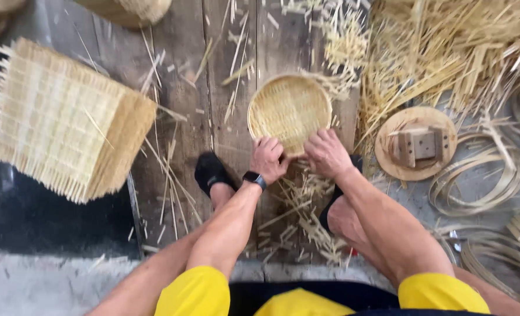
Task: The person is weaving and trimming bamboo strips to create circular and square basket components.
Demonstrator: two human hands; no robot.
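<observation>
A small round woven bamboo basket (289, 108) lies on the wooden floor boards in front of me. My left hand (268, 159), with a dark watch on its wrist, grips the basket's near rim from the left. My right hand (326, 153) grips the same near rim just to the right. Both hands have fingers curled over the edge. My feet in black shoes (211, 172) rest on the floor below the basket.
A thick stack of square woven bamboo mats (64, 120) lies at the left. Loose bamboo strips and offcuts (447, 52) pile up at the upper right. A round wooden disc with a block (417, 143) sits at the right, beside coiled bamboo hoops (488, 181).
</observation>
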